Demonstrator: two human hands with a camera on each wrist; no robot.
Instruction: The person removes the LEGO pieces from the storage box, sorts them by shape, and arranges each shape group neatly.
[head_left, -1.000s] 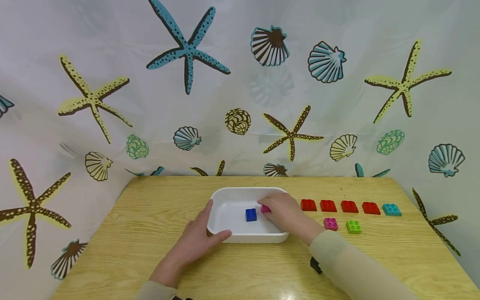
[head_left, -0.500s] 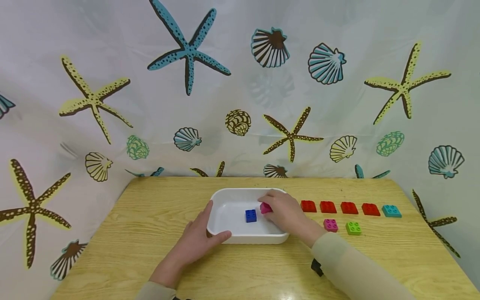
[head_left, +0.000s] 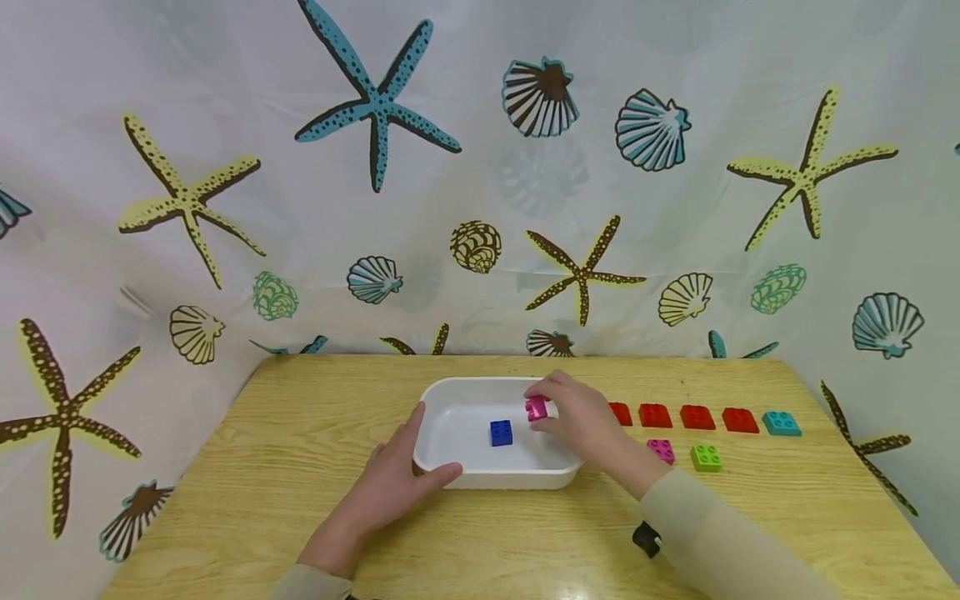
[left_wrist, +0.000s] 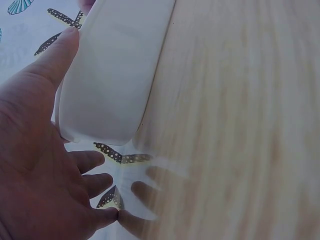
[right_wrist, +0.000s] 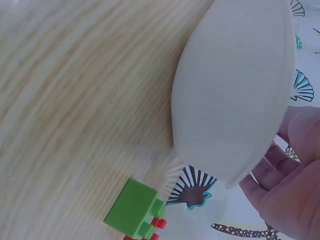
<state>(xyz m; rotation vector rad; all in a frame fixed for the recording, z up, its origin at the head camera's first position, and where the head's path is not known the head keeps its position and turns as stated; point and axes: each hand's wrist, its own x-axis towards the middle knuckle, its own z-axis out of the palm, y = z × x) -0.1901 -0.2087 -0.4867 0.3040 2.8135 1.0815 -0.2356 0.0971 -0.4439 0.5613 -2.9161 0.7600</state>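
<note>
My right hand [head_left: 581, 417] pinches a pink toy brick [head_left: 537, 407] over the right end of a white plastic tub [head_left: 498, 479]. The brick is tipped, its studs facing left. In the right wrist view the tub's wall hides the brick and part of the right hand [right_wrist: 295, 175]. A blue toy brick [head_left: 501, 432] lies on the tub's floor. At the tub's left end is my left hand [head_left: 393, 475], its fingers spread and nearly straight, thumb along the front rim. The left wrist view shows the left hand [left_wrist: 45, 140] with its thumb at the rim.
Right of the tub, several red bricks [head_left: 697, 417] and a turquoise brick [head_left: 782, 422] form a row. In front of them lie another pink brick [head_left: 661, 451] and a lime green brick [head_left: 706, 457]. A patterned cloth [head_left: 450, 167] hangs behind the wooden table [head_left: 225, 500].
My right hand has lifted the pink brick from the tub's floor and shifted it slightly right, turning its studs leftward. The left hand and the blue brick have stayed in place.
</note>
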